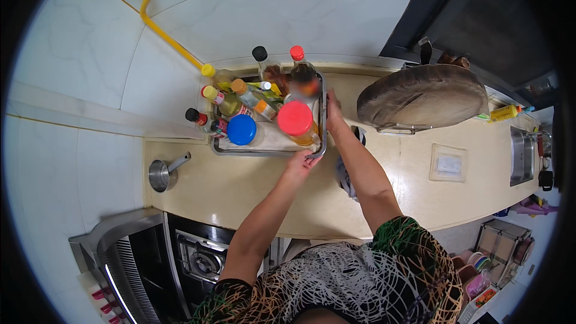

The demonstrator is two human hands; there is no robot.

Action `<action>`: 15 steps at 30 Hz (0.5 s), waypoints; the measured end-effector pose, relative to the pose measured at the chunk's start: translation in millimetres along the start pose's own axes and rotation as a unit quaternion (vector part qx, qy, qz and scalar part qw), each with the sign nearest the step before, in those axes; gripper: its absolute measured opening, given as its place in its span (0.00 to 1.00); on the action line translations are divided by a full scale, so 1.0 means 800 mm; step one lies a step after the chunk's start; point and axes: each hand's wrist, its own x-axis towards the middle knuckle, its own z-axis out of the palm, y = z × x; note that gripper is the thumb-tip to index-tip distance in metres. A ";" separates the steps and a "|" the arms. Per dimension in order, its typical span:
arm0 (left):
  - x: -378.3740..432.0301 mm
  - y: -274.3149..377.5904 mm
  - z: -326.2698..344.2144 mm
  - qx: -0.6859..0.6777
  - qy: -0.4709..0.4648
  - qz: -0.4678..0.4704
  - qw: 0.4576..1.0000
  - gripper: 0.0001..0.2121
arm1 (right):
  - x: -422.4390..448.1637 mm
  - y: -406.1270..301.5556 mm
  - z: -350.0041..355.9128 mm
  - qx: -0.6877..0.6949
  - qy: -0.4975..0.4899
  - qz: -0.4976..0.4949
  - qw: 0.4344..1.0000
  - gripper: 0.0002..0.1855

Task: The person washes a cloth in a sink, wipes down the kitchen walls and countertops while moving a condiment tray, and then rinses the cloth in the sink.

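Note:
A rectangular metal tray [265, 153] stands against the wall and carries several bottles and jars. My left hand [302, 164] grips its near right corner. Along the right side of the tray rests my right hand [333, 110], its fingers partly hidden by the rim. On the tray are a red-lidded jar [295, 119], a blue-lidded jar [241, 130], a red-capped bottle of dark liquid [302, 69], a black-capped bottle [271, 72] and a yellow-capped bottle [229, 102]. A pale liner [270, 137] covers the tray's floor. Beside my right forearm, a grey cloth [344, 175] lies partly hidden.
On the beige countertop [243, 175] sits a small metal saucepan [160, 177] at left. A thick round wooden chopping board [423, 96] stands in a wire rack at right. Farther right are a clear shallow container [448, 163] and a sink [522, 155]. A gas hob [202, 256] is at lower left.

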 end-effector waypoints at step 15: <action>-0.004 -0.003 0.003 -0.011 0.007 0.009 1.000 0.06 | -0.140 0.068 -0.049 -0.075 0.059 0.040 0.995 0.31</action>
